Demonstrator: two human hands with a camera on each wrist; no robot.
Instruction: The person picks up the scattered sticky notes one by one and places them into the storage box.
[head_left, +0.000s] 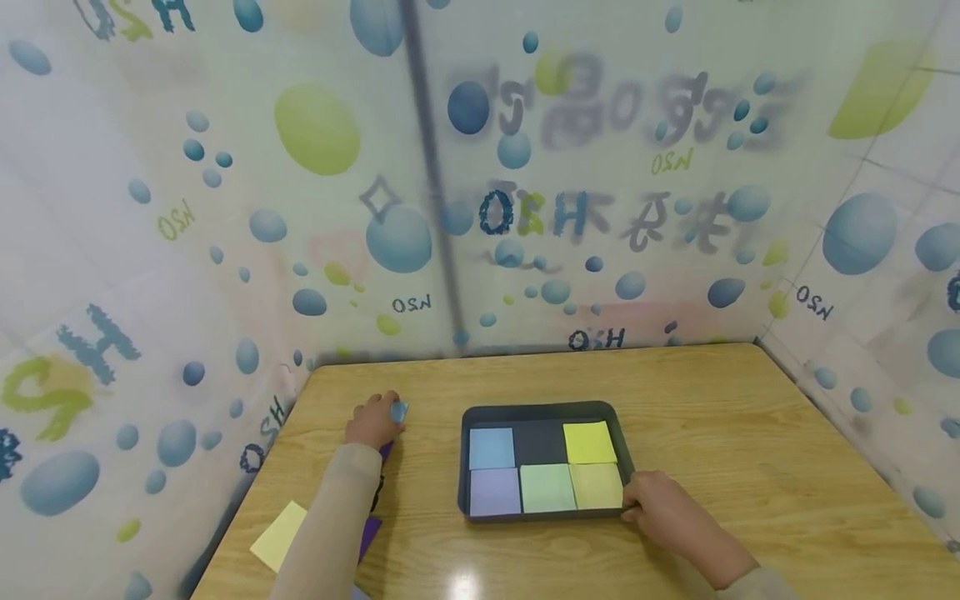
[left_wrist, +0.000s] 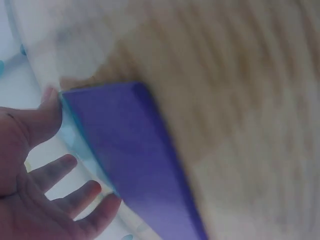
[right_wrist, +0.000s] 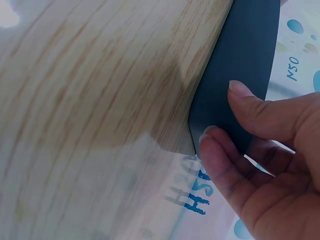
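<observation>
1. White wall sheet w/ blue + green bubble print (head_left: 480,42): mirrored "H2O" lettering (head_left: 532,212), blue/grn, repeated, diff. sizes.
2. Same sheet: lg. grey chars (head_left: 648,218), blurred, illegible.
3. R wrist view: sm. blue "NSO"-like print (right_wrist: 292,68), ditto.

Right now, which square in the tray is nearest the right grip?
The pale yellow square, front right in the tray, beside the right grip. The bright yellow one lies behind it; blue, lilac, green are farther left.

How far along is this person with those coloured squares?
Filling looks nearly done, if that's the aim: five coloured squares lie in the dark tray. In hand: the left hand holds something light blue; the right hand grips the tray's near right corner. Left: one bare spot, back row middle, probably for another square.
</observation>
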